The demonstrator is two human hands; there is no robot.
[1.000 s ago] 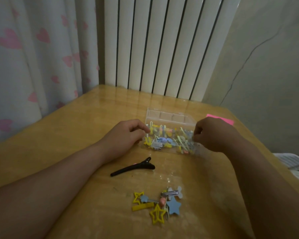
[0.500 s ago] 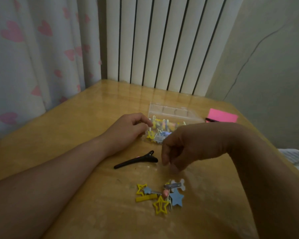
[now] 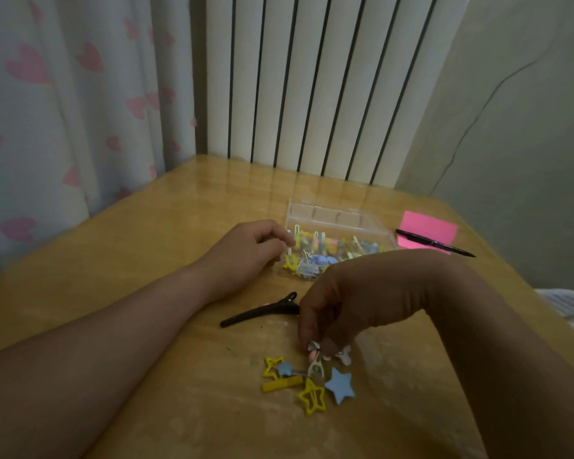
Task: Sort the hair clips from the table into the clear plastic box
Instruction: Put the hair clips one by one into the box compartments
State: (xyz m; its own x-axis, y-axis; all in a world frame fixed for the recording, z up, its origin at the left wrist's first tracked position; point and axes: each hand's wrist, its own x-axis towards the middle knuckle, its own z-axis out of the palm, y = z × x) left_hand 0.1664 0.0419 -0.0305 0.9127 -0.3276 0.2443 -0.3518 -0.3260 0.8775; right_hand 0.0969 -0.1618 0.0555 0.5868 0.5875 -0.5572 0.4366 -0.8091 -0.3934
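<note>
Right hand (image 3: 355,303) grip; small clip (image 3: 313,350) half hidden

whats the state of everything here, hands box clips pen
box, open, partly filled with clips
left hand, fingers curled on the box's left corner
right hand, pinching a silver clip
silver clip, pinched, low over the pile
pile of clips, loose on the table, outside the box
black clip, closed, lying flat, untouched
pen, lying across the pink pad
</note>
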